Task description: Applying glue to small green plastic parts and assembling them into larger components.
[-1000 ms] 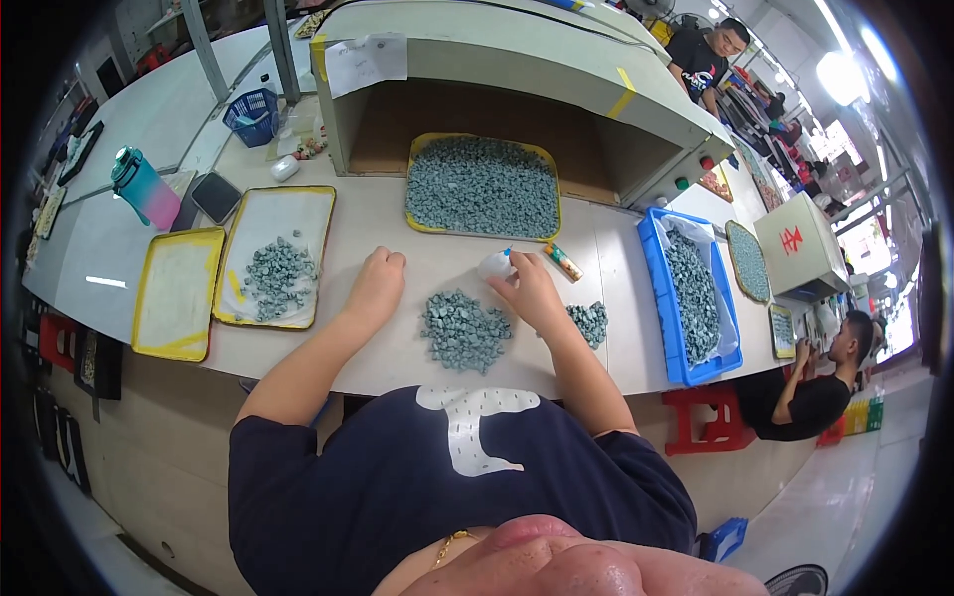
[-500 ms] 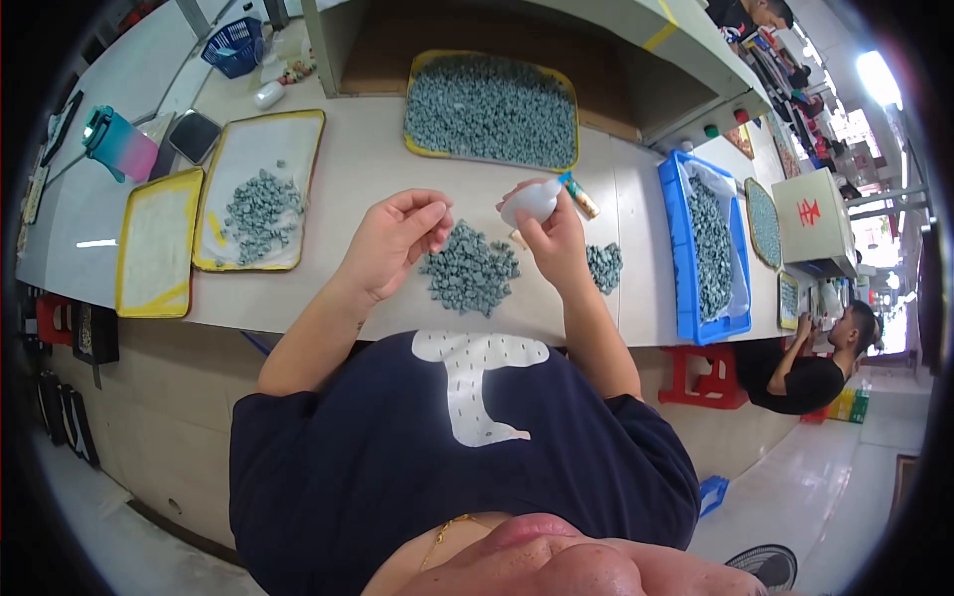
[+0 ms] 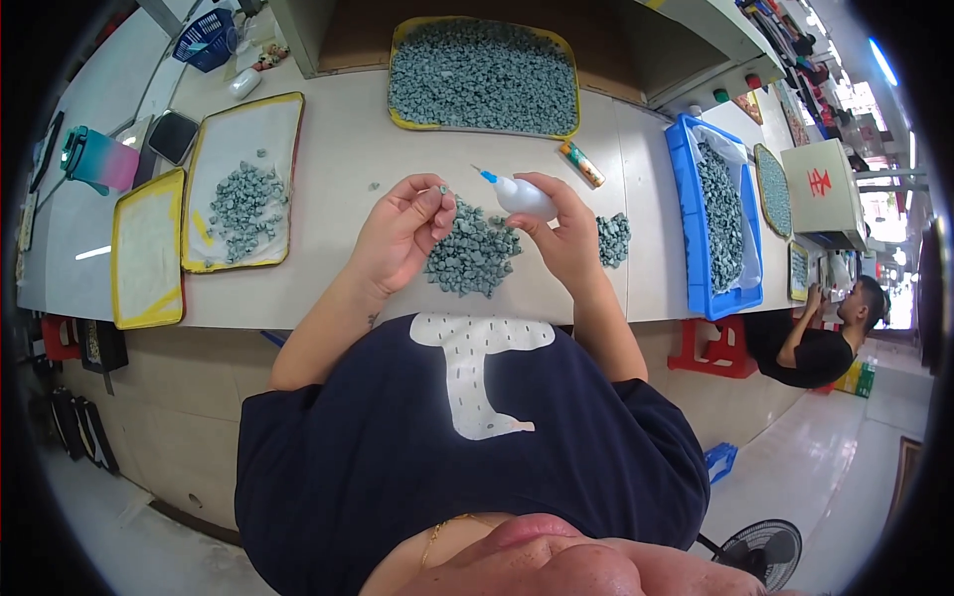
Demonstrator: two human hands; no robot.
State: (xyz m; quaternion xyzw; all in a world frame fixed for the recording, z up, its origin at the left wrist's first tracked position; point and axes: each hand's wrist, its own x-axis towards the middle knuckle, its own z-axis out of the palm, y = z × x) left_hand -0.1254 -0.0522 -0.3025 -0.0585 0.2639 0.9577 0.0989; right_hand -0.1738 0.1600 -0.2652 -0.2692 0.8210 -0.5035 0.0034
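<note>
My left hand (image 3: pixel 396 238) pinches a small grey-green piece (image 3: pixel 443 189) between thumb and fingertips. My right hand (image 3: pixel 568 233) is closed around a white squeeze bottle (image 3: pixel 527 199) with a blue neck and a thin needle tip, lying sideways and aimed left at the pinched piece, a short gap away. Below and between both hands, a heap of grey-green pieces (image 3: pixel 467 260) covers the tabletop. A smaller heap (image 3: pixel 613 241) sits just right of my right hand. One stray piece (image 3: pixel 374 186) lies beyond my left hand.
A yellow-rimmed tray (image 3: pixel 487 130) full of pieces stands at the back, near a small printed tube (image 3: pixel 581 164). Left are two more yellow-edged trays (image 3: pixel 149 253), a phone (image 3: pixel 174 136) and a teal-pink bottle (image 3: pixel 99 159). A blue bin (image 3: pixel 698 268) stands right; another person (image 3: pixel 810 348) sits beyond.
My right hand has turned the squeeze bottle, so its tip now points left rather than up and right. The pinched piece now shows at my left fingertips. The whole view has shifted slightly.
</note>
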